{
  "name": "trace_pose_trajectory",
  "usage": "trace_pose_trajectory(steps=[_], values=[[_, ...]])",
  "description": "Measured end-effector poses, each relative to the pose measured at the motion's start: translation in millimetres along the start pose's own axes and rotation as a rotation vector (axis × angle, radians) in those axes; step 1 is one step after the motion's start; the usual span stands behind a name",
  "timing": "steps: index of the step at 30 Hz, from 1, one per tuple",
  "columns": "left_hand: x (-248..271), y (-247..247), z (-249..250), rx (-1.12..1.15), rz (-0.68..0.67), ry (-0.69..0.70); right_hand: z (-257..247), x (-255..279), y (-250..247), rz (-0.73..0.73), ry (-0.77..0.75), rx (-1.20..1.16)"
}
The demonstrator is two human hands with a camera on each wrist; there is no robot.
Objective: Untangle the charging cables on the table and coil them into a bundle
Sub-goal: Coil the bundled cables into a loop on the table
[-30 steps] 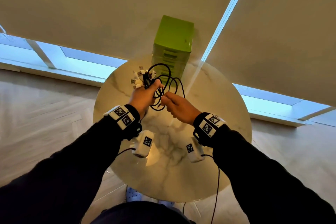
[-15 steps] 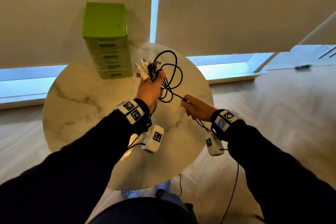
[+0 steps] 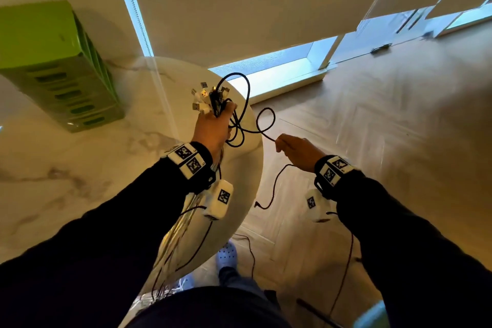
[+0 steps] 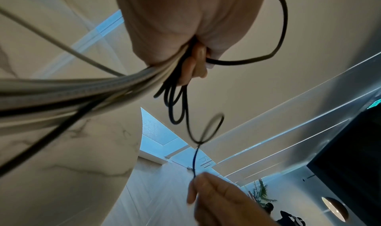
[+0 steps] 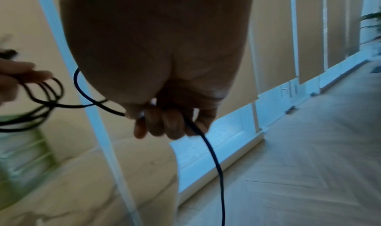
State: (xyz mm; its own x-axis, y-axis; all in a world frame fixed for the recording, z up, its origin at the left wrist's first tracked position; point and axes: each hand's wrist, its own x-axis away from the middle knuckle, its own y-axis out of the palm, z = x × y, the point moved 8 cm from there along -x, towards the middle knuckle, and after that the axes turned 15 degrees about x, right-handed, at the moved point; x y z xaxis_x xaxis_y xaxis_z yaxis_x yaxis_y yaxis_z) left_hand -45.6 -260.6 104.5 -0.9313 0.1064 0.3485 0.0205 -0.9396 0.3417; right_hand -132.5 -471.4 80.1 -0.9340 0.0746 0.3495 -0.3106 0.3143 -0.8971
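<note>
My left hand grips a bunch of charging cables above the round marble table's right edge; white and black plug ends stick up past the fist, and the long white and black tails hang below the wrist. Black loops spill from the fist. One black cable runs from them, through a small loop, to my right hand, which pinches it out over the floor. Its free end dangles beneath that hand.
A green drawer unit stands on the table at the far left. Beige blinds cover the windows behind. Wooden floor stretches to the right. My feet show below the table's edge.
My right hand has pulled the black cable out to the right, away from the left hand and off the table's edge. The view has swung right, shifting the green unit leftward.
</note>
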Motion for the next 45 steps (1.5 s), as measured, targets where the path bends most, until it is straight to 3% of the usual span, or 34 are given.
trace_pose_trajectory(steps=[4,9,12,15,17,21,23,25,27,30,31,32,35,36,39,42,45], values=[[-3,11,-5,-0.040,-0.020,-0.002,46,10,20,-0.095,0.129,-0.029],[6,28,-10,-0.062,-0.074,0.019,45,10,18,-0.146,0.092,0.016],[13,40,-15,-0.066,-0.122,0.028,31,6,-7,-0.014,0.104,-0.245],[16,48,-18,-0.087,-0.140,0.032,-10,3,-16,-0.106,0.018,-0.585],[16,54,-18,-0.105,-0.158,0.041,-31,3,-17,-0.149,-0.045,-0.527],[12,59,-16,-0.105,-0.219,0.040,-29,-1,-29,0.032,-0.108,-0.356],[8,56,-14,-0.105,-0.228,0.035,2,-4,-36,0.138,0.015,-0.363],[5,50,-9,-0.092,-0.180,0.036,43,-5,-32,0.153,0.175,-0.363],[3,43,-4,-0.069,-0.136,0.046,78,-4,-14,0.004,0.276,-0.277],[3,38,0,-0.056,-0.110,0.049,104,13,21,-0.390,0.322,-0.058],[3,38,0,-0.047,-0.116,0.049,107,13,23,-0.403,0.293,0.037],[3,39,-1,-0.045,-0.124,0.048,104,9,19,-0.321,0.254,0.065],[2,40,-4,-0.075,-0.126,0.052,58,3,-16,0.036,0.044,-0.138],[1,40,-5,-0.084,-0.121,0.052,35,5,-26,0.074,-0.050,-0.192],[0,41,-4,-0.087,-0.097,0.050,-36,14,-33,0.002,-0.255,-0.097],[1,40,0,-0.096,-0.089,0.063,-74,17,-25,-0.095,-0.314,-0.009],[0,38,2,-0.087,-0.092,0.078,-85,16,-35,0.027,-0.349,-0.122]])
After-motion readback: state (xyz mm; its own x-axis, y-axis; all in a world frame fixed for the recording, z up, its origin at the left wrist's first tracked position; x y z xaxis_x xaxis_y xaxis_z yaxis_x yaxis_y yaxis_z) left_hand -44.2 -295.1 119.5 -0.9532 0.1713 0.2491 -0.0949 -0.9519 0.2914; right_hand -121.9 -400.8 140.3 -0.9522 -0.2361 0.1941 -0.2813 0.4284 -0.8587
